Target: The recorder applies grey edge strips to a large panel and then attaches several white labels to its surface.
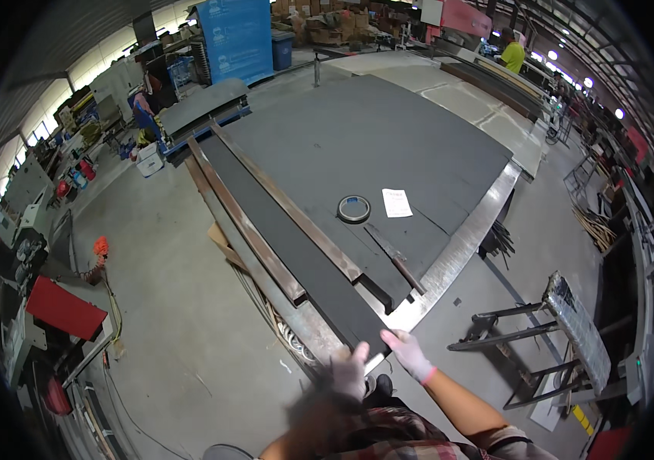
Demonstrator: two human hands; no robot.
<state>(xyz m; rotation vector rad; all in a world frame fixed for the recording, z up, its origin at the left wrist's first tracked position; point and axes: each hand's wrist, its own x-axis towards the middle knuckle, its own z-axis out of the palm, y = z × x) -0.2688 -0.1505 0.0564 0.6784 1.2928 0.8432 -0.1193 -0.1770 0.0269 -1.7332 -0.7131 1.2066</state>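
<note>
Both hands wear pale gloves with pinkish cuffs and meet at the near end of a long dark grey strip (269, 211) of sheet material. My left hand (350, 372), partly blurred, is closed on the strip's left corner. My right hand (410, 356) grips its right corner, thumb on top. Two long rusty metal bars, a left bar (254, 234) and a right bar (296, 215), lie along the strip's sides. Right of them, a wide dark grey sheet (388, 146) covers the table. On it rest a knife (407, 274) with a brown handle, a tape roll (354, 209) and a white paper (397, 203).
Bare metal edging (465, 238) runs along the table's right side. A wrapped metal-legged stand (576, 330) is on the floor at right. A red panel (66, 308) and machines line the left. A blue banner (235, 42) stands behind; a person in yellow (512, 55) is far right.
</note>
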